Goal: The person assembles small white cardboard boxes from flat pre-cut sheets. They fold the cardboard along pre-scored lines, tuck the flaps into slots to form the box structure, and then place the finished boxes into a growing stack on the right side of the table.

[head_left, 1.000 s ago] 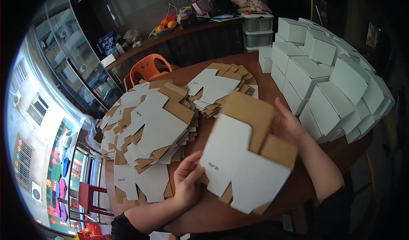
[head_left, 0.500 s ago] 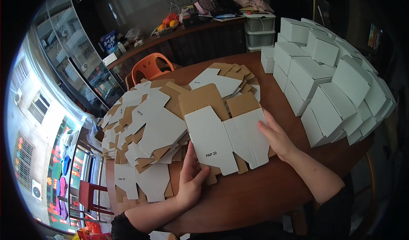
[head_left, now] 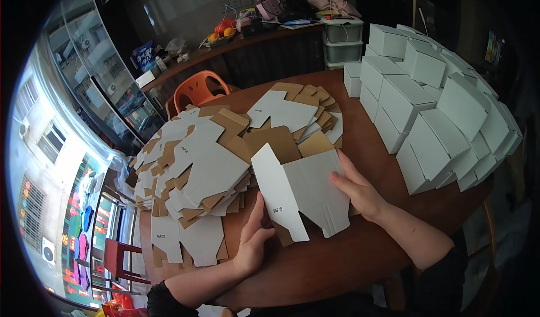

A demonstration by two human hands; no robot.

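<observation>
A flat carton blank [head_left: 315,188], white outside with brown flaps at its far end, is held above the table in front of me. Its left panel is bent up along the crease and stands at an angle to the rest. My right hand [head_left: 363,190] grips the right edge, thumb on the white face and fingers mostly hidden behind. My left hand [head_left: 253,244] is beside the raised left panel, fingers stretched upward and thumb apart; whether the fingers touch the panel I cannot tell.
A heap of flat carton blanks [head_left: 208,171] covers the left of the wooden table [head_left: 275,275], with a smaller pile [head_left: 289,112] beyond. Folded white boxes [head_left: 413,100] are stacked high on the right. An orange chair [head_left: 199,86] stands behind the table, before a cluttered sideboard [head_left: 256,44].
The blank's left panel has folded up from nearly flat, and the blank has turned slightly. My left hand's fingers have straightened and come off its lower left edge.
</observation>
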